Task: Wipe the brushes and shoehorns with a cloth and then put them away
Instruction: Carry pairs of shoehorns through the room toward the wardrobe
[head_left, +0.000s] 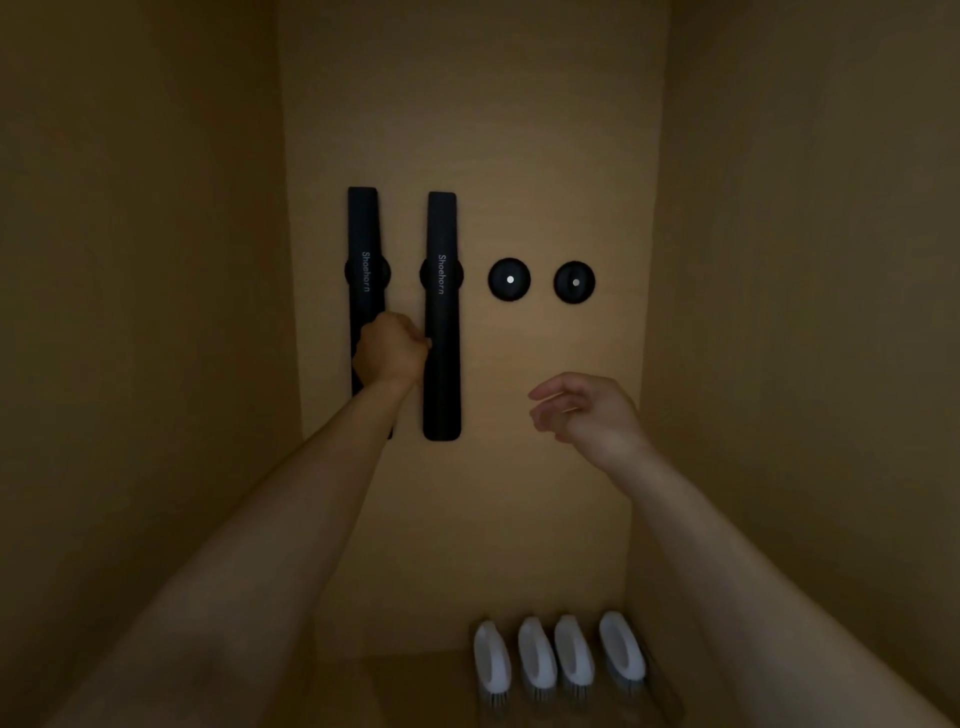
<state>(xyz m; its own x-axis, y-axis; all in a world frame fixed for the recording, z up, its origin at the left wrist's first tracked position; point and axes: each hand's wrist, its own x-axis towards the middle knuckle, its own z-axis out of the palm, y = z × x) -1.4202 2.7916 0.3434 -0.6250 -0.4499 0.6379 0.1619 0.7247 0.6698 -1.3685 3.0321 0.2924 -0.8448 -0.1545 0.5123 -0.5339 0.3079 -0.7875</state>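
Dim tan cupboard wall w/ two shoehorns (442, 317) hung, two mounts (509, 279) bare; I've got left hand (390, 351) closed on the left shoehorn (363, 244), right hand (587, 410) loose & empty, four brushes (558, 657) on the shelf below, no cloth visible.

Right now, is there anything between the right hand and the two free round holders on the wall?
Nothing visible. The right hand hangs open and empty below the two bare holders, with only plain wall between. The shoehorns hang further left.
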